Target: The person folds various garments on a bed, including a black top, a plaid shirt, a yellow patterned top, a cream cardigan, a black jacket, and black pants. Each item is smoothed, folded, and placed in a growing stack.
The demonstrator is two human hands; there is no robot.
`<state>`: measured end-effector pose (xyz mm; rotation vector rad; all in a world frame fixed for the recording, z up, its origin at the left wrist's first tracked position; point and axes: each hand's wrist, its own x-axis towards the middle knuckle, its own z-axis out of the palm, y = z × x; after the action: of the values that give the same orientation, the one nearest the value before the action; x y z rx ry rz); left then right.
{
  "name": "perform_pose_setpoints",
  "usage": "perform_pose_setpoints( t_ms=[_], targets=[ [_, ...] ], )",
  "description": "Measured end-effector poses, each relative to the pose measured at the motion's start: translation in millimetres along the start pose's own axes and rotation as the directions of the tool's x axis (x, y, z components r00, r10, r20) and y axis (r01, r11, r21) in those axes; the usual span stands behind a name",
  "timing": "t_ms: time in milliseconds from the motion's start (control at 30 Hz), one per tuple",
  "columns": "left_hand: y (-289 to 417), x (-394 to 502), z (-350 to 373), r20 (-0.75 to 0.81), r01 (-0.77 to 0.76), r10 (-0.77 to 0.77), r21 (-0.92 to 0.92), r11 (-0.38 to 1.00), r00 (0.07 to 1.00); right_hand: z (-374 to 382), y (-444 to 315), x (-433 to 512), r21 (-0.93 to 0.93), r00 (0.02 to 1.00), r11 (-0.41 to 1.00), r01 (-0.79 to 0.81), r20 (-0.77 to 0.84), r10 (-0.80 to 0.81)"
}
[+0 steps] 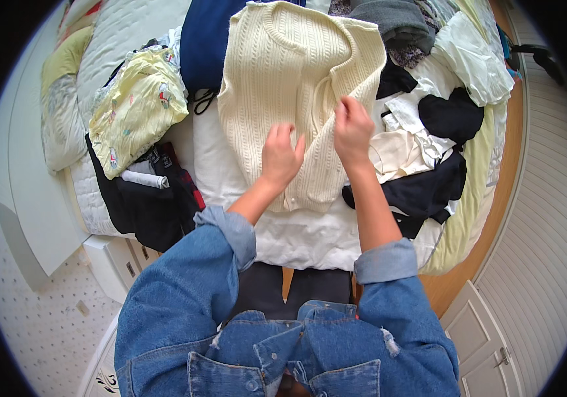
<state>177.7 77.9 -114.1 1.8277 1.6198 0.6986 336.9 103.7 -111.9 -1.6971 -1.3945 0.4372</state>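
A cream cable-knit cardigan vest (263, 89) lies spread on the white bedding, its round neckline pointing away from me. Its right front panel is partly folded back, with the inside showing along the opening. My right hand (354, 130) pinches the edge of that panel and lifts it a little. Over the lower middle of the vest is my left hand (282, 156), thumb apart from slightly curled fingers, with nothing visible in it. Whether its fingertips touch the knit is hard to tell. A small button shows near the lower hem.
To the left, a pale yellow printed garment (139, 104) lies above dark clothes (154, 213) and a rolled white cloth (144, 178). Navy fabric (204, 44) is behind the vest. Black garments (427, 188), white ones (474, 59) and a grey garment (392, 22) lie right.
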Motion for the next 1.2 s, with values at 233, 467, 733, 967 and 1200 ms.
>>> perform_pose_setpoints(
  t_ms=[233,467,733,967,1200],
  targets=[
    [11,113,20,-0.243,-0.132,0.194,0.249,0.959,0.95,64,52,56,-0.42,0.999,0.908,0.012,-0.042,-0.032],
    [5,155,-6,-0.079,0.118,-0.12,-0.032,0.992,0.99,30,35,90,0.757,0.806,0.399,-0.518,0.275,0.524],
    [28,138,-40,0.343,0.462,-0.322,-0.76,0.458,0.883,26,-25,94,0.697,0.842,0.473,-0.539,0.459,0.284],
    [47,124,-53,0.064,0.13,-0.115,-0.601,0.788,0.991,20,-36,86,0.683,0.886,0.579,-0.446,0.43,0.175],
    [61,115,-56,0.028,0.027,-0.015,-0.48,0.877,0.999,5,-45,81,0.737,0.807,0.33,-0.589,0.558,0.194]
  ],
)
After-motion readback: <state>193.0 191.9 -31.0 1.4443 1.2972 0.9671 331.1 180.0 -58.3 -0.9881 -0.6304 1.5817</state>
